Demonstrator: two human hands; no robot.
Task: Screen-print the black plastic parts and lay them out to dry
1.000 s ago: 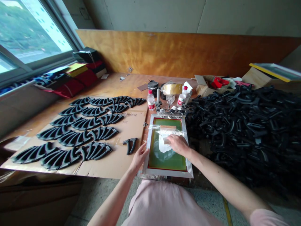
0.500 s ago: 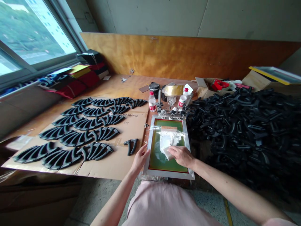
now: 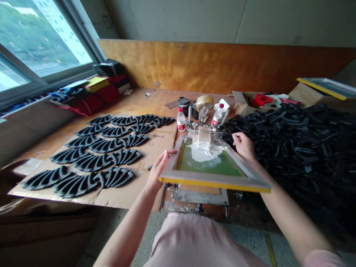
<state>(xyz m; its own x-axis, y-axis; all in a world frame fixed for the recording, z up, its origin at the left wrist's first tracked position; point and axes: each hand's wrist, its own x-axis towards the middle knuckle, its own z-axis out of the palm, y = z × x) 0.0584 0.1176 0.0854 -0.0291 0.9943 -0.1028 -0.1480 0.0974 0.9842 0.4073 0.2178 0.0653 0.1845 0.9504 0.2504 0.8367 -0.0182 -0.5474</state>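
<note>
A silk-screen frame (image 3: 214, 179) with green mesh is tilted up at its near edge, hinged at the back clamps (image 3: 191, 129). My left hand (image 3: 158, 170) grips its left side, fingers along the edge. White ink (image 3: 205, 154) lies smeared on the mesh, and a squeegee block (image 3: 204, 138) rests at its far end. My right hand (image 3: 245, 145) is beyond the frame's right side, at the edge of the pile of black plastic parts (image 3: 292, 148). Its fingers are curled; what they hold, if anything, is hidden. Beneath the frame shows a metal base plate (image 3: 203, 196).
Rows of black curved parts (image 3: 91, 161) lie on a cardboard sheet (image 3: 119, 196) at left. Behind the frame stand bottles (image 3: 181, 120), a dark ink tub (image 3: 183, 105) and a tape roll (image 3: 205, 102). A cardboard box (image 3: 239, 102) sits back right.
The screen frame has swung up from lying flat. My right hand has left the white piece on the mesh and moved right to the black parts. The squeegee now stands at the far end.
</note>
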